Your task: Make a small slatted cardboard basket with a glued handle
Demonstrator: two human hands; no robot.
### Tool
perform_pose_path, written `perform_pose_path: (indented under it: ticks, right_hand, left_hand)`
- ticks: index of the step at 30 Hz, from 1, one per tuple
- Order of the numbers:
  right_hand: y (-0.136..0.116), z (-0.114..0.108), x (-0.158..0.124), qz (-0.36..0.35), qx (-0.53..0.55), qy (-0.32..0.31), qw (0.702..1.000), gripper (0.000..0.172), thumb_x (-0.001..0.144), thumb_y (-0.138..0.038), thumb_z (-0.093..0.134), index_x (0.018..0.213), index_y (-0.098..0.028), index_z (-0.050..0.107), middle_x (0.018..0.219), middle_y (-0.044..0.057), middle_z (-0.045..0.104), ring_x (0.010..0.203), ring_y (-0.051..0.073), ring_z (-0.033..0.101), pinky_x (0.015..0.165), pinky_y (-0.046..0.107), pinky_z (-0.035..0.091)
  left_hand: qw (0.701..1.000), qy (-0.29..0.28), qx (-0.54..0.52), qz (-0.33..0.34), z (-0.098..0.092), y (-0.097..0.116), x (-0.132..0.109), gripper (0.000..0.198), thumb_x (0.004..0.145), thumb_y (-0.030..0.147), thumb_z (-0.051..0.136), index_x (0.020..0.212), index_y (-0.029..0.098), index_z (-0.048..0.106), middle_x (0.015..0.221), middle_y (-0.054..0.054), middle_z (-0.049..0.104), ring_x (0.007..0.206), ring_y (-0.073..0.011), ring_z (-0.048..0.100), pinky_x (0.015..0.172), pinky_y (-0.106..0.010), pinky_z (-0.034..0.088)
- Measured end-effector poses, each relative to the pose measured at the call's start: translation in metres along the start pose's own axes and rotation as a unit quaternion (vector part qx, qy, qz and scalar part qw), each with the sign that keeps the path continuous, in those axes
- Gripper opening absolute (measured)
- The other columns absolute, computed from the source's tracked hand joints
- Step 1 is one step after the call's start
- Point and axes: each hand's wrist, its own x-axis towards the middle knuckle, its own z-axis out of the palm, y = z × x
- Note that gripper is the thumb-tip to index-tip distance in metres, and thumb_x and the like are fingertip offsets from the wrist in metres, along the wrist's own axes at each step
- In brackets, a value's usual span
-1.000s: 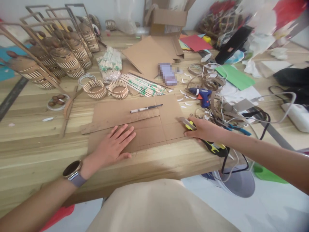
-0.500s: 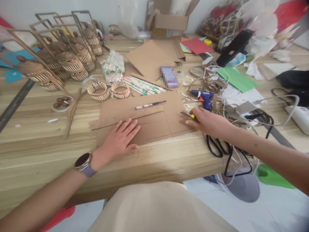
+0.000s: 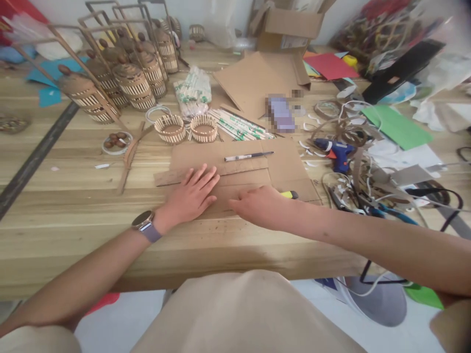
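My left hand [image 3: 193,193] lies flat with fingers spread on a brown cardboard sheet [image 3: 290,166], its fingertips over a narrow cardboard strip [image 3: 243,169]. My right hand [image 3: 257,206] is closed low over the same sheet, just right of my left hand. The yellow, dark-ended handle of a utility knife [image 3: 289,194] sticks out behind it toward the right; the blade is hidden by the hand. Above the strip, a pen [image 3: 249,156] rests on the cardboard.
Two small slatted baskets [image 3: 204,128] and packed sticks [image 3: 243,125] stand beyond the sheet. Lantern-like slatted pieces [image 3: 134,86] crowd the back left. On the right lie a blue glue gun [image 3: 338,152], tangled strips and cables, and green paper [image 3: 397,126].
My right hand has moved left with the utility knife, from the cardboard's right edge to near my left hand. The left hand stays flat on the cardboard. The whole view has shifted.
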Motion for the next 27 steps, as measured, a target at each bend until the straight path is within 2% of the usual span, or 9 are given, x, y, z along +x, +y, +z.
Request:
perform_pose_path:
  ticks: [4, 10, 18, 24, 27]
  right_hand:
    - [-0.005, -0.005, 0.007, -0.002, -0.007, -0.018, 1.0, 0.023, 0.089, -0.01, 0.054, 0.109, -0.017, 0.062, 0.081, 0.008, 0.072, 0.07, 0.024, 0.071, 0.048, 0.025, 0.032]
    - [-0.008, -0.007, 0.01, -0.002, -0.02, -0.032, 0.999, 0.032, 0.086, -0.004, 0.054, 0.113, -0.018, 0.062, 0.08, 0.008, 0.074, 0.07, 0.022, 0.071, 0.048, 0.024, 0.032]
    - [-0.017, -0.029, 0.011, -0.004, -0.037, -0.077, 0.996, 0.05, 0.082, 0.004, 0.05, 0.127, -0.014, 0.06, 0.083, 0.01, 0.074, 0.071, 0.025, 0.071, 0.051, 0.029, 0.038]
    - [-0.015, -0.02, 0.012, -0.019, -0.037, -0.056, 0.998, 0.056, 0.081, 0.003, 0.052, 0.133, -0.015, 0.057, 0.084, 0.011, 0.075, 0.073, 0.025, 0.071, 0.053, 0.028, 0.039]
    - [-0.015, -0.017, 0.012, -0.024, -0.032, -0.049, 0.998, 0.05, 0.081, 0.003, 0.053, 0.127, -0.014, 0.061, 0.082, 0.011, 0.074, 0.071, 0.025, 0.071, 0.053, 0.029, 0.039]
  left_hand:
    - [1.0, 0.0, 0.001, 0.002, 0.003, 0.002, 0.0, 0.059, 0.104, 0.046, 0.026, 0.152, 0.014, 0.034, 0.161, -0.012, 0.029, 0.151, -0.0342, 0.017, 0.119, -0.057, 0.018]
    - [1.0, -0.002, -0.004, -0.001, 0.0, 0.003, 0.0, 0.059, 0.103, 0.046, 0.029, 0.152, 0.014, 0.035, 0.161, -0.012, 0.03, 0.151, -0.0343, 0.017, 0.12, -0.056, 0.017]
    - [1.0, 0.003, -0.001, 0.004, 0.002, 0.003, 0.001, 0.061, 0.103, 0.049, 0.026, 0.152, 0.012, 0.036, 0.16, -0.013, 0.03, 0.15, -0.0357, 0.017, 0.119, -0.057, 0.016]
    - [1.0, 0.002, 0.004, 0.007, 0.001, 0.004, 0.0, 0.058, 0.103, 0.048, 0.029, 0.15, 0.016, 0.04, 0.16, -0.013, 0.03, 0.149, -0.0373, 0.02, 0.118, -0.059, 0.018]
    - [1.0, 0.001, 0.003, 0.007, 0.001, 0.004, 0.0, 0.056, 0.103, 0.048, 0.03, 0.15, 0.019, 0.041, 0.161, -0.012, 0.03, 0.149, -0.0369, 0.021, 0.118, -0.059, 0.018]
